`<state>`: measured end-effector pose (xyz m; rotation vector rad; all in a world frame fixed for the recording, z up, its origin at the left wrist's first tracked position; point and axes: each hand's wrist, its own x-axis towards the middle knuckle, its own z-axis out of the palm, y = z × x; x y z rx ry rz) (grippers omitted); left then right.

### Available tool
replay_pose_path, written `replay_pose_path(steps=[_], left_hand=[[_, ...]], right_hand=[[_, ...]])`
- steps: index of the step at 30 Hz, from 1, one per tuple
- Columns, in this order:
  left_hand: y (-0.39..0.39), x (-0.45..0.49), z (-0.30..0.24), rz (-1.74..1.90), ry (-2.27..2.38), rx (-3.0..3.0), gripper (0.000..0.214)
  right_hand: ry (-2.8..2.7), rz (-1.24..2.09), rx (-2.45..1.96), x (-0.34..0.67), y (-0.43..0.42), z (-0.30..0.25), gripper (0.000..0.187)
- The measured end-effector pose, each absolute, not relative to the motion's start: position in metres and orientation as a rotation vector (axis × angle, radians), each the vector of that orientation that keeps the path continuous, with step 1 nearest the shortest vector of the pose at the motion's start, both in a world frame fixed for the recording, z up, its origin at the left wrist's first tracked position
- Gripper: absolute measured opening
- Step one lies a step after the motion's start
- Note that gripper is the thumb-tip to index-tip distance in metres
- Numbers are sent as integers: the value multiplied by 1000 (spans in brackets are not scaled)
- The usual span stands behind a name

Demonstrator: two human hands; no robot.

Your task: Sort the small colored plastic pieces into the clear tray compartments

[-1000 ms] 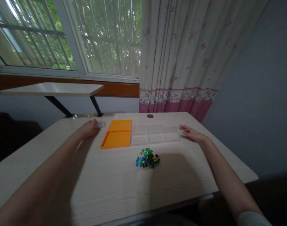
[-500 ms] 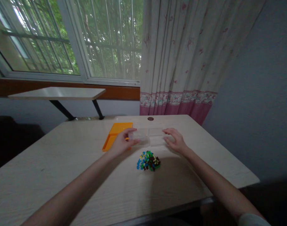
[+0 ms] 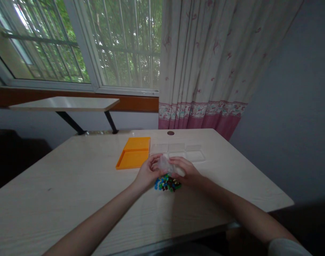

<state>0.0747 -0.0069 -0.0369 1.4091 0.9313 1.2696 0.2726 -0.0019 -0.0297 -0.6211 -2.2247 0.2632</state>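
Between my two hands is a translucent plastic piece (image 3: 165,164), crumpled-looking; whether it is a bag or a small box I cannot tell. My left hand (image 3: 149,171) is closed on its left side. My right hand (image 3: 187,171) curls round the right side, with the thumb partly hidden. Just under and in front of the fingers lies a heap of small plastic building pieces (image 3: 167,184), blue, green, dark brown and cream, its far edge covered by the hands. Behind them, several clear plastic cases (image 3: 195,155) lie open in a row, partly hidden.
An open orange tray (image 3: 132,159) with a hinged-looking lid lies left of the clear cases. A raised shelf (image 3: 68,104) on black legs stands at the table's back left. Near the back edge is a round cable hole (image 3: 170,133). The curtain (image 3: 202,71) hangs behind.
Both hands have come closer together and nearer to me, over the heap's far edge. The right hand has left the right-hand clear case, and the translucent piece is now between both hands.
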Motion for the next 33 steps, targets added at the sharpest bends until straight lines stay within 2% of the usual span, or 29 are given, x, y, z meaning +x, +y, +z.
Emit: replay_pose_path(steps=[8,16,19,27,29,33], left_hand=[[-19,85,-27,1395,999,1542,56],[-20,83,-21,1390,904,1529,56],[-19,79,-20,1289,744,1467,62],[-13,72,-30,1049,466,1330,60],[-12,72,-34,1030,403,1313,59],[-9,71,-35,1096,442,1266,56]], right_hand=[[-2220,-139,-649,266,-3,-34,37],[-2166,-189,-811,273,10,-30,33],[-2015,103,-868,280,14,-24,30],[-1427,1312,-879,270,27,-32,34],[-1308,1476,-856,267,30,-35,32],[-1178,1529,-801,271,29,-31,33]])
